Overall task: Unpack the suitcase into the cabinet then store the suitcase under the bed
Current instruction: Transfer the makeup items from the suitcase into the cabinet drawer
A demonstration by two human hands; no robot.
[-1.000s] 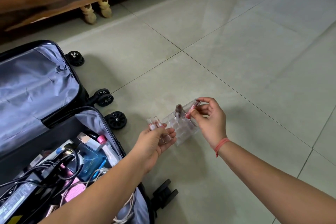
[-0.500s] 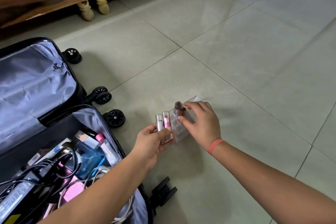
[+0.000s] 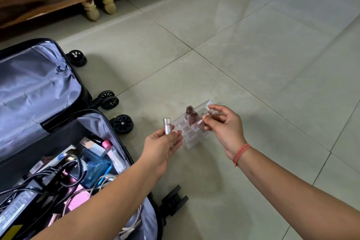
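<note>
Head view: left hand (image 3: pixel 162 143) grips a silver-capped lipstick tube (image 3: pixel 167 125), right hand (image 3: pixel 226 128) pinches a small pink tube (image 3: pixel 202 121); a snagged insertion could topple the clear acrylic organiser (image 3: pixel 190 138).

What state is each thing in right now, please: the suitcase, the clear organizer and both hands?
Suitcase: open on the floor, items inside.
Clear organizer: two dark tubes standing in it.
Left hand: holds a silver tube upright.
Right hand: pinches a pink tube at the organizer.
</note>
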